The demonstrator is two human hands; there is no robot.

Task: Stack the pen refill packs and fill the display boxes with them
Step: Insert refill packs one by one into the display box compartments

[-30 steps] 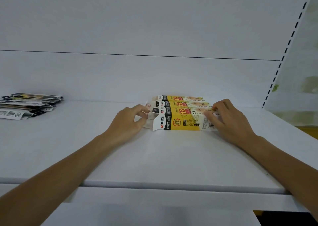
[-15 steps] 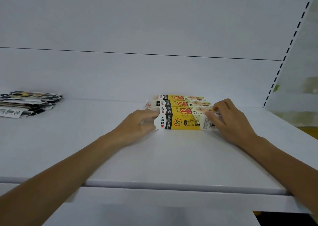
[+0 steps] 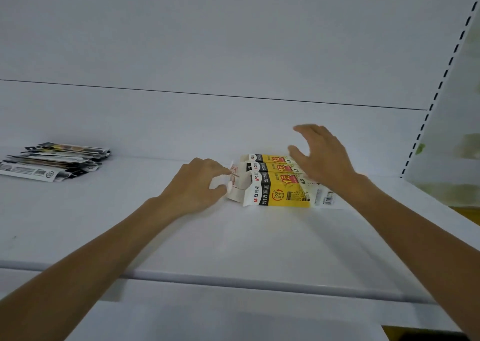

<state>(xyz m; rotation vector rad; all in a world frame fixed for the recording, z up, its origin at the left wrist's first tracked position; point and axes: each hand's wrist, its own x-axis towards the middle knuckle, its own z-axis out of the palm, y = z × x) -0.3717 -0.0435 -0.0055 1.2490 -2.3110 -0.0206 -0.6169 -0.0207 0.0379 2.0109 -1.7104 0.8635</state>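
Three yellow, white and black display boxes point(image 3: 283, 190) lie side by side on the white shelf point(image 3: 233, 236), right of centre. My left hand point(image 3: 200, 184) pinches the white end flap point(image 3: 233, 182) at the boxes' left end. Lifted above the boxes' right half, my right hand point(image 3: 322, 156) has spread fingers and holds nothing. A loose stack of pen refill packs point(image 3: 54, 161) lies at the far left of the shelf, well away from both hands.
The shelf's back panel point(image 3: 207, 54) rises right behind the boxes. A slotted upright point(image 3: 439, 86) runs along the right side. The shelf's front lip point(image 3: 233, 281) crosses below my forearms.
My right hand has lifted off the boxes' right end and opened above them. My left hand stays at the left end, now pinching the flap.
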